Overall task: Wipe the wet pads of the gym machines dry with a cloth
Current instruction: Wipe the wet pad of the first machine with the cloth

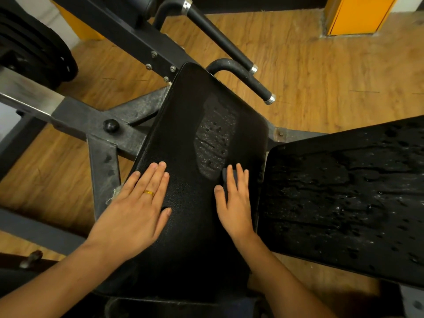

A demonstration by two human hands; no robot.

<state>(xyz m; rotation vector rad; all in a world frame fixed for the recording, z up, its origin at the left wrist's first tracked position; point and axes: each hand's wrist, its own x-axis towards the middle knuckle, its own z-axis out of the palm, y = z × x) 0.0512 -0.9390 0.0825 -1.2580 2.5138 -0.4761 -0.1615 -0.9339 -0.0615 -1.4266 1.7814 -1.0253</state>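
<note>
A long black seat pad (190,237) runs up the middle of the view. A wet patch (215,138) with water drops shows on its upper right half. My right hand (236,203) lies with straight fingers on a small dark grey cloth (226,175), pressing it to the pad just below the wet patch; most of the cloth is hidden under the fingers. Flat on the pad's left side rests my left hand (137,207), which wears a gold ring and holds nothing. A second black pad (344,198) to the right is covered in water drops.
Two black handle bars (229,40) (250,81) stick out behind the seat pad. The grey steel frame (103,127) crosses at the left, with stacked weight plates (34,42) at the far left. Wooden floor (321,76) lies around the machine, and an orange panel (358,14) stands at the top right.
</note>
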